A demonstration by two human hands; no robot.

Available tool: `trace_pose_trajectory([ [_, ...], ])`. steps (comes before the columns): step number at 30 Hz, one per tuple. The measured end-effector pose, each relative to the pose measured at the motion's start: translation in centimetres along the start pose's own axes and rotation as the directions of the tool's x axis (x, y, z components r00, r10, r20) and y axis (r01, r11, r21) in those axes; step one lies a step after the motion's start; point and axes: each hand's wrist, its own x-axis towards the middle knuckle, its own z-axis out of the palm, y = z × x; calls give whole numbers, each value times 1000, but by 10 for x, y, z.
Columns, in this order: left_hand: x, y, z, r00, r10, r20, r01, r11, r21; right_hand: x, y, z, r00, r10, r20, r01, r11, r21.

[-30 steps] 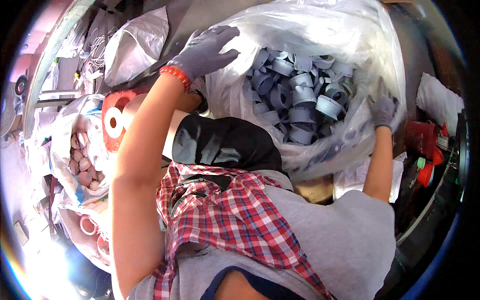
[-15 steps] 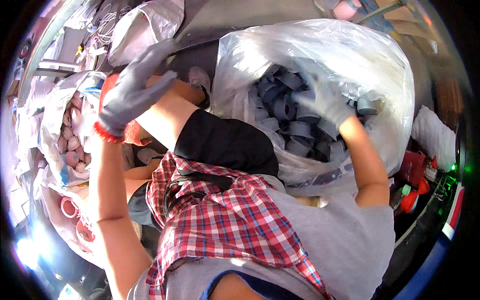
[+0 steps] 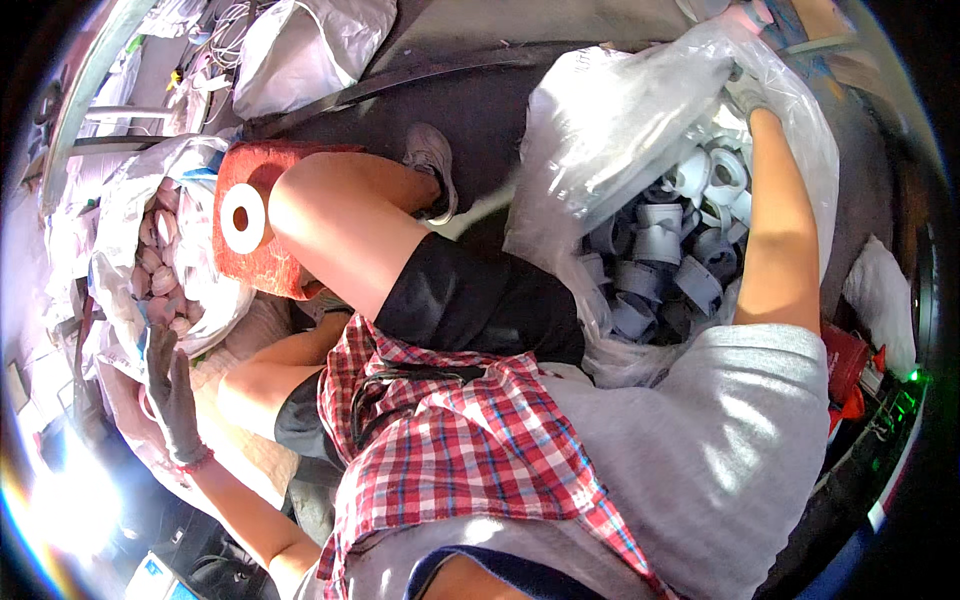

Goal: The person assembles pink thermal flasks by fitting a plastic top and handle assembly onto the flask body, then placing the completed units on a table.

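A grey-gloved left hand [image 3: 172, 395] hangs with fingers spread, holding nothing, beside a clear plastic sack of pinkish spools [image 3: 160, 265]. The gloved right hand [image 3: 745, 95] grips the rim of a large clear plastic bag [image 3: 610, 120] holding grey plastic rolls [image 3: 665, 255]; a red cylindrical spool [image 3: 255, 220] rests by the knee.

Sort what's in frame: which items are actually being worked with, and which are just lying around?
In use:
- right hand, gloved, reaching into the clear plastic bag
- grey-white spools inside that bag
- left hand, gloved, held out beside the bag of pinkish spools

Lying about:
- red spool by the knee
- white sack at the top
- red items at right
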Motion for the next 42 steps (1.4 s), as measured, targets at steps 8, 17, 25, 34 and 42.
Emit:
trace_pose_trajectory([
  [8, -14, -20, 14, 989, 136, 59, -120, 967, -223, -227, -75, 2, 778, -134, -614, 158, 987, -16],
  [17, -44, -12, 7, 965, 264, -3, -260, 948, -182, -277, -227, 56, 945, -325, -31, 295, 890, -348],
  [25, -100, -41, -8, 995, 66, -70, -79, 977, -196, -216, -228, 67, 926, -363, -101, 326, 906, -269],
  [34, -77, -32, 22, 990, 139, -20, -136, 911, -389, -396, -176, 54, 378, -919, 114, 872, 312, -377],
  [42, -88, -38, 16, 968, 226, -105, -248, 918, -309, -438, -176, 107, 391, -845, 366, 911, 413, -20],
])
